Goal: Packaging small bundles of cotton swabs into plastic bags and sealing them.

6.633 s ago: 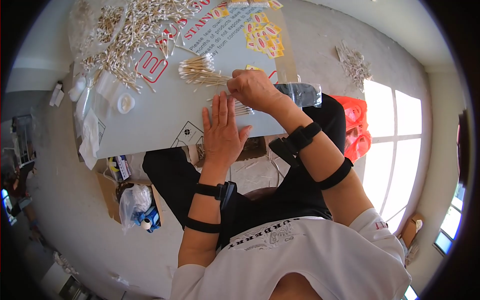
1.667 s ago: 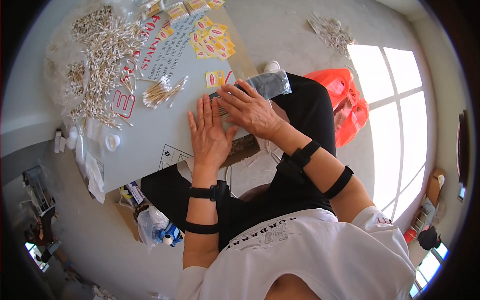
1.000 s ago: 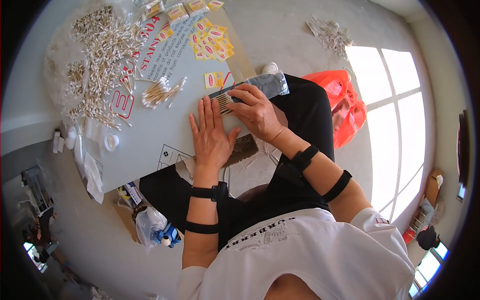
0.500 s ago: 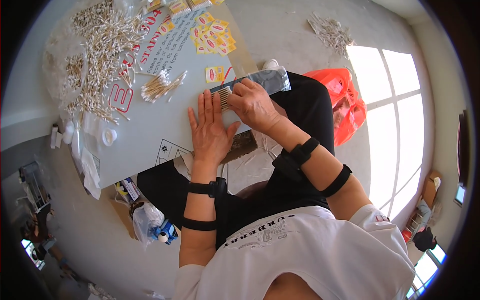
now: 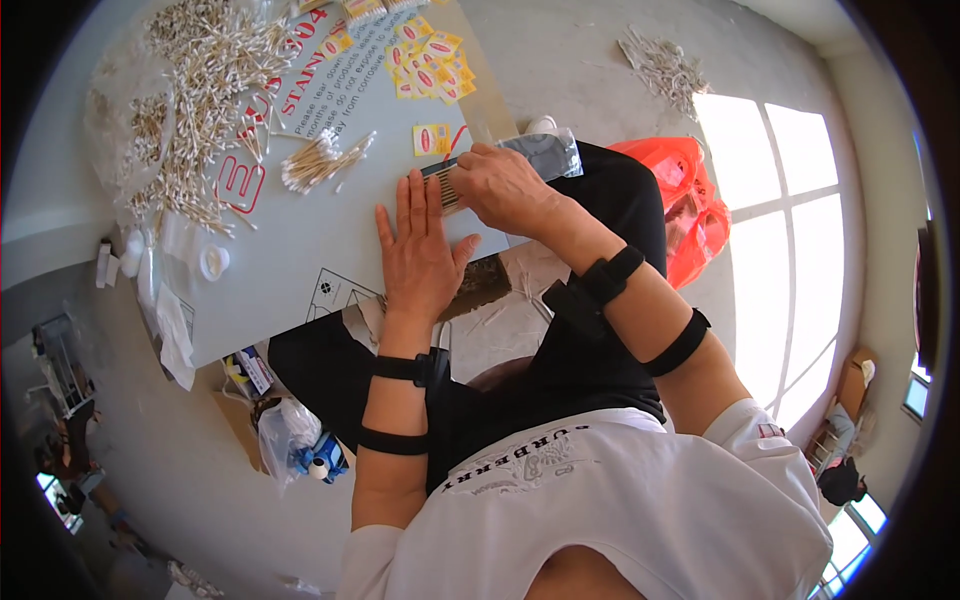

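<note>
A flat row of cotton swabs (image 5: 447, 190) lies side by side near the right edge of the table. My left hand (image 5: 418, 255) rests flat on the table, fingers stretched out, its fingertips against the left side of that row. From the right, my right hand (image 5: 505, 190) bends over the same swabs with its fingers curled together, partly hiding them. Under and beyond it stretches a dark, shiny plastic strip (image 5: 545, 155). Left of my hands sits a small bundle of cotton swabs (image 5: 318, 162), with a few loose ones beside it.
A large heap of cotton swabs (image 5: 200, 90) spills from a clear bag at the far left. Yellow-and-white cards (image 5: 430, 65) are scattered at the back; a single card (image 5: 432, 139) lies nearer. A white round lid (image 5: 213, 263) is at the left. A red plastic bag (image 5: 690, 215) stands on the floor.
My right hand has shifted slightly up and left over the row of swabs. My left hand stays flat, almost in place.
</note>
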`<state>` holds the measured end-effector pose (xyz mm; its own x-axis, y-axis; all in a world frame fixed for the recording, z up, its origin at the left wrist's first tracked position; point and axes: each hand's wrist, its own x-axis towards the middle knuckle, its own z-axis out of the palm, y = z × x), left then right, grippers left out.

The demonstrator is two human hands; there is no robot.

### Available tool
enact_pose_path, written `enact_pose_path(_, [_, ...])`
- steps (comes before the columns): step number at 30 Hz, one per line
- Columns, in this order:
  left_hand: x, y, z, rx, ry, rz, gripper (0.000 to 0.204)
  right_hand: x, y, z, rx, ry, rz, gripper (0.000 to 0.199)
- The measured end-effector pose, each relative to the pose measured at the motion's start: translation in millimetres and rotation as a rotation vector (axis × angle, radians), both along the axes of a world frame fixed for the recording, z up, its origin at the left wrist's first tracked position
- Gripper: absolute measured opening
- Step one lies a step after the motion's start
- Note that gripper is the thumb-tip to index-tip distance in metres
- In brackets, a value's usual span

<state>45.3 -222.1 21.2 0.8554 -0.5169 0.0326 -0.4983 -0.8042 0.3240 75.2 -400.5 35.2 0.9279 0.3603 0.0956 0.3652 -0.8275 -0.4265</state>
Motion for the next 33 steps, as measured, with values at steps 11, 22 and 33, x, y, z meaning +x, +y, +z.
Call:
enact_pose_path(11, [1, -1, 1, -0.005, 0.004, 0.01, 0.083, -9, 5, -8, 0.14, 0.015, -0.153, 0.013])
enact_pose_path(22, [1, -1, 4, -0.004, 0.015, 0.005, 0.084, -12, 0, 5, -0.008, -0.184, 0.057, 0.06])
enact_pose_path(33, [-3, -7, 9, -0.027, 0.025, 0.019, 0.089, -17, 10, -8, -0.192, -0.166, 0.089, 0.054])
